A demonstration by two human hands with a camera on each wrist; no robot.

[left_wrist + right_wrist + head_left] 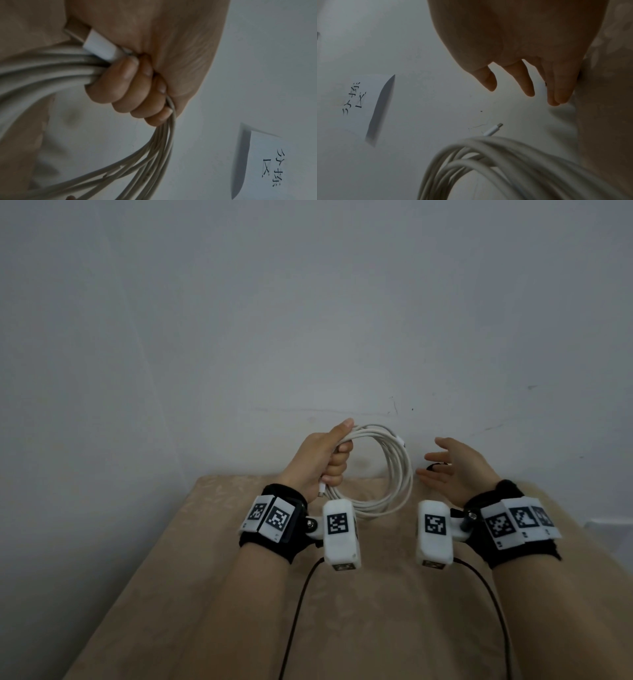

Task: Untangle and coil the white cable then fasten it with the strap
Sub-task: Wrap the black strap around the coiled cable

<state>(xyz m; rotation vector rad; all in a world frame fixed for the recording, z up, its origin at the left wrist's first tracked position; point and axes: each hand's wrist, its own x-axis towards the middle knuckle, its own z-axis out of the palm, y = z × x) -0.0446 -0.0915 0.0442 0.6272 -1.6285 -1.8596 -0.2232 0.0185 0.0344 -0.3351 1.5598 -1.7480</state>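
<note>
Against a plain wall, above the tan surface [239,594], the left hand [318,463] is gripping the coiled white cable [387,474]; the right hand [455,467] is hovering open, likely needing the dark strap [432,466] next.

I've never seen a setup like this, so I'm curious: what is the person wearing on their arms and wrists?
Both forearms are bare, with no sleeves. Each wrist carries a black fabric band fitted with white plates printed with black square-patterned markers. A white boxy camera unit, also bearing a marker, is mounted inside each wrist on a small bracket. A thin black cable trails back from each unit.
</note>
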